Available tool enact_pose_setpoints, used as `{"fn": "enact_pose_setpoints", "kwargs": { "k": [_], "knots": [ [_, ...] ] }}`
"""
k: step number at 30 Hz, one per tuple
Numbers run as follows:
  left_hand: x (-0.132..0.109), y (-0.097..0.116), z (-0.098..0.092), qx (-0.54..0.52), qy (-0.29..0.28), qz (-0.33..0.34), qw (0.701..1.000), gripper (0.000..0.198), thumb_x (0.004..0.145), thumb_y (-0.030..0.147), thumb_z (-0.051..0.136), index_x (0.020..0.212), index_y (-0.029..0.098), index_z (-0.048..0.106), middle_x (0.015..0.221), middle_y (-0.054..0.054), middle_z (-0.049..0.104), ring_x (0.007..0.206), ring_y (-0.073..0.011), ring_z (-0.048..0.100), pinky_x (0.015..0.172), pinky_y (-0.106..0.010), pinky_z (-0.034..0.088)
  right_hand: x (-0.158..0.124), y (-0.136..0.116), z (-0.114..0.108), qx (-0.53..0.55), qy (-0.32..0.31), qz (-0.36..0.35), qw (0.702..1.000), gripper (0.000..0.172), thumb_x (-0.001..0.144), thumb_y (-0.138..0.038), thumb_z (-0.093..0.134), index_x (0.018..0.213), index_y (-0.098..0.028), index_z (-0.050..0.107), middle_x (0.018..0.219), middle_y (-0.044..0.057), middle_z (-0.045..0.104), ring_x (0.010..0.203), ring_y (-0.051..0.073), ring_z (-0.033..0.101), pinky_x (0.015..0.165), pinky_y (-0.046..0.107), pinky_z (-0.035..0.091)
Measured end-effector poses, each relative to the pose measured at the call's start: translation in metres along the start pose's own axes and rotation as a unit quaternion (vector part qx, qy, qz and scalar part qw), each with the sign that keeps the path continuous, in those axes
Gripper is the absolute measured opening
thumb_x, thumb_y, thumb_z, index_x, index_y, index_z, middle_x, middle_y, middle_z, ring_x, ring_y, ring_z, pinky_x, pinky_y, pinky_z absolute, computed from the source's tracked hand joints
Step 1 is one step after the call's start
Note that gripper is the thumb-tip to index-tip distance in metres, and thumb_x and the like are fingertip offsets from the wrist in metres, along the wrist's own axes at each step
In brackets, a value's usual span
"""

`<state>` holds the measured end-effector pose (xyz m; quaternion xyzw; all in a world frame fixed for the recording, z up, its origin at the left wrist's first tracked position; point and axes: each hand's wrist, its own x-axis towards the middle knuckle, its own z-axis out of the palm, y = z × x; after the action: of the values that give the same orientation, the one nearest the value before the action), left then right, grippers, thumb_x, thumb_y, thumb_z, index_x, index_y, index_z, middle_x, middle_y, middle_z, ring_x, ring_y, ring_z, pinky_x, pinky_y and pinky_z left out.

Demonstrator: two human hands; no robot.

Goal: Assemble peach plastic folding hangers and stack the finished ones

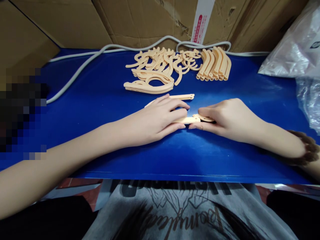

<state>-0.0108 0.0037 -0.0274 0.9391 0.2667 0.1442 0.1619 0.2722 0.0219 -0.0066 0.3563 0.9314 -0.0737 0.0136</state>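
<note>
My left hand [166, 115] is closed around a cream plastic hanger arm [191, 120], its end sticking out past the fingers to the right. In my right hand [223, 116], thumb and fingers pinch a smaller cream plastic piece [205, 118], which looks like a hanger hook. The two parts meet or overlap at the arm's end, between my hands. Just behind my left fingers another cream hanger arm [185, 97] lies on the blue table [140, 160], partly covered by the hand.
Folded cream hangers [150, 87] lie beyond my left hand. Behind them are a pile of loose curved pieces [162, 60] and a row of hanger arms [215, 65]. A white cable [82, 71] runs along the back before cardboard boxes [150, 23]. Plastic bags [295, 50] stand at right.
</note>
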Motion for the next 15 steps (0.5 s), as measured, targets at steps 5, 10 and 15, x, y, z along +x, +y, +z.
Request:
{"fn": "enact_pose_setpoints", "kwargs": {
  "k": [5,10,15],
  "knots": [
    [-0.0007,0.0004,-0.0028,0.001,-0.004,-0.003,1.000,0.031,0.123,0.033,0.046,0.128,0.016,0.072,0.163,-0.021,0.066,0.157,-0.0368,0.061,0.143,-0.068,0.037,-0.0006,0.0006,0.0010,-0.003,0.000,-0.002,1.000,0.083,0.113,-0.086,0.014,0.078,-0.024,0.056,0.064,0.004,0.057,0.060,0.018,0.046,0.066,0.034,0.021],
    [-0.0004,-0.0002,-0.0014,0.005,-0.004,-0.004,1.000,0.031,0.123,0.033,0.045,0.129,0.017,0.071,0.163,-0.021,0.066,0.157,-0.0368,0.060,0.143,-0.068,0.037,-0.0013,0.0021,0.0015,-0.009,0.003,-0.005,1.000,0.081,0.115,-0.083,0.018,0.081,-0.023,0.061,0.066,0.005,0.058,0.062,0.019,0.048,0.066,0.035,0.022],
    [0.0007,0.0002,-0.0008,0.003,-0.007,-0.005,1.000,0.032,0.123,0.033,0.045,0.130,0.017,0.071,0.163,-0.020,0.066,0.158,-0.0361,0.061,0.143,-0.067,0.036,-0.0016,0.0019,0.0004,0.005,0.029,-0.028,0.999,0.080,0.115,-0.083,0.017,0.078,-0.024,0.056,0.063,0.004,0.055,0.060,0.018,0.046,0.065,0.034,0.023]
  ]
}}
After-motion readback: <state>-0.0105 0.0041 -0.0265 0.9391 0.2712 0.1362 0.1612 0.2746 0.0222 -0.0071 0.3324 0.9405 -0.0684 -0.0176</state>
